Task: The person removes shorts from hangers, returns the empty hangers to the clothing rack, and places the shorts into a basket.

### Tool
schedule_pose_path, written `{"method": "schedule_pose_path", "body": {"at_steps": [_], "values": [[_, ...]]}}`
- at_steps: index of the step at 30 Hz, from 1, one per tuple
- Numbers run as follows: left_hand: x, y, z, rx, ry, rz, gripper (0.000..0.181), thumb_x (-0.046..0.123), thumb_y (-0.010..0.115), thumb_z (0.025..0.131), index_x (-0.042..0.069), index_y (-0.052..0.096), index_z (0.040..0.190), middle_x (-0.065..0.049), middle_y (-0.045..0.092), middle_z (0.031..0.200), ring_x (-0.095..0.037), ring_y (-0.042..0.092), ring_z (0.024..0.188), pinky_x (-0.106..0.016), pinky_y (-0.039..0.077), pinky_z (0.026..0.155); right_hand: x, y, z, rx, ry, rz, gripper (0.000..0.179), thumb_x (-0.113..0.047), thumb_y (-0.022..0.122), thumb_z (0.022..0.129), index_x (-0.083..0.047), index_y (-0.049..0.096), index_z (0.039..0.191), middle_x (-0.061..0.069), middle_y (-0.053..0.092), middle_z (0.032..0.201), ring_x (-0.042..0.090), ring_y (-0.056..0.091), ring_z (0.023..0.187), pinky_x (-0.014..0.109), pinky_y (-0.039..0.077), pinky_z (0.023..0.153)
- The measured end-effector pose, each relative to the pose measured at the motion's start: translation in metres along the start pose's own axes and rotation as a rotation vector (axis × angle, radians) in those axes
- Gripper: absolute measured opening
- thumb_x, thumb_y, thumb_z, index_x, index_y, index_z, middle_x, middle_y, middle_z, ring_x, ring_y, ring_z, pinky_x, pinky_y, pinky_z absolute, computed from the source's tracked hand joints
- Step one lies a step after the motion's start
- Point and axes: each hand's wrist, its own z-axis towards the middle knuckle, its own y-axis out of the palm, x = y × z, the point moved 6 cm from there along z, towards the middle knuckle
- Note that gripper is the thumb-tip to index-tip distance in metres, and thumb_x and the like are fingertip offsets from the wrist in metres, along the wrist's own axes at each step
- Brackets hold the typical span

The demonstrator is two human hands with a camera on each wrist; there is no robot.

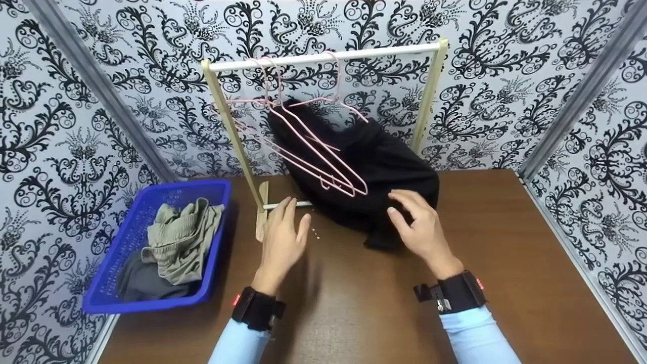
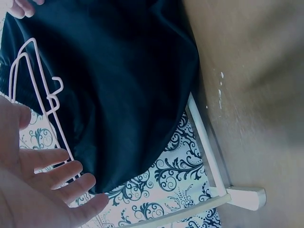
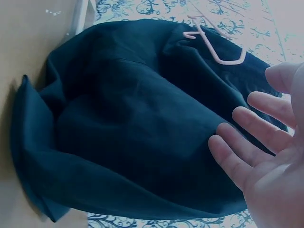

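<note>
There, before the rack (image 1: 303,58), my left hand (image 1: 282,241) hovered, fingers loose, thumb apart; my right hand (image 1: 422,227), fingers apart and gently bent, hung close to the black garment (image 1: 399,167), which drooped below the rack's bar among pink hangers (image 3: 230,62).

No text can be read. One red tag (image 1: 236,300) on a black wrist strap (image 1: 254,309), right of the blue basket (image 1: 146,305), and another red tag (image 1: 480,283) on a second strap (image 1: 459,293) farther right of it perhaps bear pale lettering, too small and blurred to make out.
</note>
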Motion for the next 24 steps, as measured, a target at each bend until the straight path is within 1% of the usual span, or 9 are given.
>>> {"method": "schedule_pose_path", "body": {"at_steps": [6, 11, 17, 20, 24], "values": [[0.005, 0.002, 0.008, -0.017, 0.004, -0.010, 0.050, 0.028, 0.061, 0.102, -0.005, 0.058, 0.140, -0.022, 0.057, 0.144, -0.040, 0.053, 0.133, -0.057, 0.042, 0.109, -0.006, -0.007, 0.014, 0.023, -0.034, -0.003, 0.029, -0.003, 0.071, 0.093, 0.001, 0.073, 0.121, 0.014, 0.070, 0.126, 0.032, 0.065, 0.117, 0.023, 0.049, 0.094], [0.007, 0.003, 0.013, -0.018, 0.017, -0.018, 0.051, 0.027, 0.062, 0.102, -0.006, 0.058, 0.140, -0.023, 0.056, 0.143, -0.041, 0.052, 0.133, -0.054, 0.040, 0.112, -0.011, -0.012, 0.024, 0.028, -0.052, 0.001, 0.028, -0.003, 0.070, 0.093, 0.001, 0.073, 0.121, 0.015, 0.070, 0.126, 0.032, 0.065, 0.117, 0.021, 0.048, 0.094], [0.009, 0.005, 0.019, -0.027, 0.030, -0.013, 0.051, 0.026, 0.061, 0.101, -0.007, 0.057, 0.140, -0.024, 0.056, 0.143, -0.042, 0.053, 0.132, -0.056, 0.041, 0.110, -0.016, -0.017, 0.034, 0.042, -0.085, 0.010, 0.028, -0.002, 0.069, 0.093, 0.003, 0.072, 0.121, 0.016, 0.069, 0.126, 0.032, 0.066, 0.111, 0.017, 0.048, 0.088], [0.011, 0.005, 0.021, -0.036, 0.034, -0.001, 0.051, 0.026, 0.060, 0.102, -0.007, 0.057, 0.140, -0.023, 0.056, 0.143, -0.042, 0.053, 0.132, -0.056, 0.041, 0.110, -0.019, -0.021, 0.040, 0.057, -0.099, 0.007, 0.028, -0.001, 0.068, 0.093, 0.003, 0.072, 0.120, 0.016, 0.069, 0.125, 0.032, 0.066, 0.110, 0.019, 0.050, 0.086], [0.014, 0.005, 0.024, -0.043, 0.041, 0.001, 0.051, 0.027, 0.060, 0.102, -0.007, 0.057, 0.140, -0.023, 0.056, 0.143, -0.042, 0.052, 0.132, -0.056, 0.040, 0.111, -0.023, -0.026, 0.050, 0.078, -0.119, -0.006, 0.029, -0.002, 0.068, 0.093, 0.004, 0.071, 0.121, 0.018, 0.069, 0.124, 0.033, 0.065, 0.111, 0.024, 0.052, 0.085]]}}
